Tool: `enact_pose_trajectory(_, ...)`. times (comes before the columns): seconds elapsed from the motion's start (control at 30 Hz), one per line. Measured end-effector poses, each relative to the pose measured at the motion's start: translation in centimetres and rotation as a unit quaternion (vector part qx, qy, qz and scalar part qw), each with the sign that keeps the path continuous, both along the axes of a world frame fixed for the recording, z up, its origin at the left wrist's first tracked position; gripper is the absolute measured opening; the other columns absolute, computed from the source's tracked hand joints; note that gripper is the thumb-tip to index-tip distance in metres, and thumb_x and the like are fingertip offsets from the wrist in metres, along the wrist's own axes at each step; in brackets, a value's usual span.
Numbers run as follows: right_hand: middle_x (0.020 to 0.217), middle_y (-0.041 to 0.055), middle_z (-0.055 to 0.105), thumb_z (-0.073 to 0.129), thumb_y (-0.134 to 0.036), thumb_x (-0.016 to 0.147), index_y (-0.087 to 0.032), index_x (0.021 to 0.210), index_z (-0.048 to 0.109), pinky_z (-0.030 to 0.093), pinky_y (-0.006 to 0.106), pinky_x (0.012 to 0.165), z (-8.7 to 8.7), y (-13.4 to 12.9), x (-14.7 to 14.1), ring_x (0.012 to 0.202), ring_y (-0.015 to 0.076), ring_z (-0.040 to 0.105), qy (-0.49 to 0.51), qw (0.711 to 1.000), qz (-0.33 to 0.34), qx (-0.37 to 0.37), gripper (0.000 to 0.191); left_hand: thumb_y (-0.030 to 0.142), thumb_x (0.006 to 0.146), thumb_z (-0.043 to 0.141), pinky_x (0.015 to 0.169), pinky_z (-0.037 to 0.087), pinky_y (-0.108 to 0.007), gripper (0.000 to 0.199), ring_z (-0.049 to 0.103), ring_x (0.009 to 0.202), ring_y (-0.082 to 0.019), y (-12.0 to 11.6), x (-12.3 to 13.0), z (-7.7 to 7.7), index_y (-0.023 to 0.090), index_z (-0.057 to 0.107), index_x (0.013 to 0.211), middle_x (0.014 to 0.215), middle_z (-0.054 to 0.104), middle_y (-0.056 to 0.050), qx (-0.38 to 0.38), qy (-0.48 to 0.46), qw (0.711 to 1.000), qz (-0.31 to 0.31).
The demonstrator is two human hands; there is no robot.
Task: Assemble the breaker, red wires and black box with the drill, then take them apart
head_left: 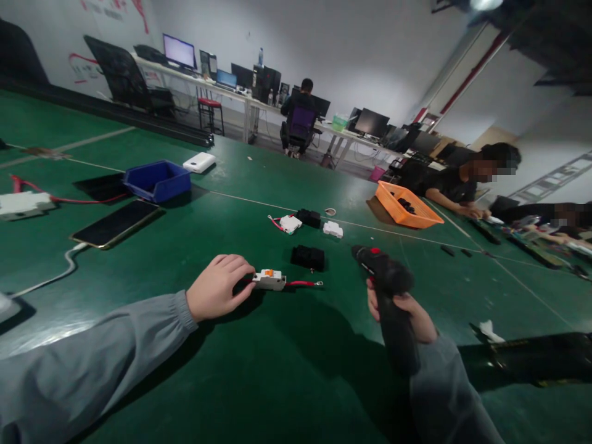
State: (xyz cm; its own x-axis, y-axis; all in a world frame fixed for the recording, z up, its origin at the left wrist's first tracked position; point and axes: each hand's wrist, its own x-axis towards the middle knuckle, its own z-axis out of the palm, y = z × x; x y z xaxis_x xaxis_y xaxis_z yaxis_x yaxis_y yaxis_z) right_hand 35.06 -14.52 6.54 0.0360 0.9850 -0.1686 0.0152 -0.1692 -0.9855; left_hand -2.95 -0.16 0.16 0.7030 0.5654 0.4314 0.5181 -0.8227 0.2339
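My left hand (222, 287) is closed on the left end of a white circuit breaker (272, 280) with an orange switch. A short red wire (300, 283) with a metal lug sticks out of the breaker's right end. In my right hand (419, 317) is a black cordless screwdriver (391, 290), gripped by its handle and held above the table, its nose toward the upper left. Just beyond the breaker lies a black block (308, 257). Farther back are another black block (308, 217), a second white breaker (290, 224) with a red wire, and a small white part (333, 229).
On the green table (277, 376), a blue bin (158, 180), a phone (118, 223) on a white cable and a white box (199, 162) lie left. An orange basket (407, 205) holds dark parts at right. Two people (456, 179) work beyond it; another sits at the back desks.
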Motion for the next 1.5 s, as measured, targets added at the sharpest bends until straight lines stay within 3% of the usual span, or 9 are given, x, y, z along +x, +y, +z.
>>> enact_pose_trajectory(0.07,0.065,-0.0027,0.047,0.058,-0.066,0.068,-0.016,0.106,0.056,0.036,0.026,0.042,0.2,-1.1,-1.9,0.044,0.0104,0.042,0.126,0.990,0.061,0.022,0.063,0.036,0.092,0.049,0.081,0.043,-0.038,0.025,0.058,0.093,-0.022,0.1,0.0,-0.2,0.020,0.062,0.107,0.101,0.065,-0.008,-0.010,-0.003,1.000,-0.004)
enact_pose_trajectory(0.17,0.059,-0.0067,0.041,0.060,-0.068,0.072,-0.014,0.106,0.058,0.028,0.020,0.035,-0.4,-2.6,-4.3,0.035,0.0047,0.032,0.309,0.934,0.176,0.015,0.064,0.034,0.093,0.049,0.080,0.043,-0.036,0.024,0.057,0.090,-0.020,0.2,0.0,-0.3,0.020,0.063,0.105,0.097,0.064,-0.008,-0.015,-0.006,1.000,-0.008)
enact_pose_trajectory(0.27,0.060,-0.0066,0.043,0.067,-0.063,0.073,-0.014,0.111,0.057,0.029,0.015,0.035,-1.3,-3.7,-5.7,0.036,0.0034,0.034,0.386,0.893,0.231,0.022,0.063,0.033,0.093,0.049,0.080,0.042,-0.035,0.022,0.057,0.090,-0.020,0.1,0.1,-0.4,0.019,0.063,0.103,0.097,0.064,-0.007,-0.016,-0.003,1.000,-0.005)
enact_pose_trajectory(0.73,0.057,-0.0052,0.047,0.065,-0.068,0.073,-0.016,0.101,0.055,0.033,0.014,0.030,-2.7,-4.3,-4.5,0.035,0.0049,0.037,0.362,0.900,0.241,-0.024,0.060,0.032,0.093,0.050,0.080,0.043,-0.035,0.022,0.058,0.090,-0.020,0.1,0.1,-0.4,0.019,0.063,0.104,0.096,0.065,-0.007,-0.021,-0.012,1.000,-0.009)
enact_pose_trajectory(1.0,0.059,-0.0039,0.051,0.067,-0.070,0.070,-0.020,0.102,0.056,0.043,0.017,0.038,-2.7,-4.4,-4.4,0.038,0.0057,0.043,0.290,0.917,0.270,-0.041,0.061,0.031,0.092,0.050,0.079,0.043,-0.034,0.020,0.058,0.088,-0.019,0.0,0.2,-0.3,0.019,0.063,0.101,0.094,0.065,-0.007,-0.024,-0.020,0.999,-0.010)
enact_pose_trajectory(1.5,0.056,-0.0055,0.048,0.065,-0.074,0.068,-0.021,0.100,0.054,0.039,0.015,0.035,-3.1,-4.6,-4.4,0.037,0.0055,0.038,0.306,0.919,0.244,-0.040,0.063,0.032,0.092,0.049,0.080,0.044,-0.035,0.022,0.058,0.088,-0.019,0.1,0.2,-0.4,0.018,0.064,0.102,0.094,0.065,-0.008,-0.022,-0.021,0.999,-0.010)
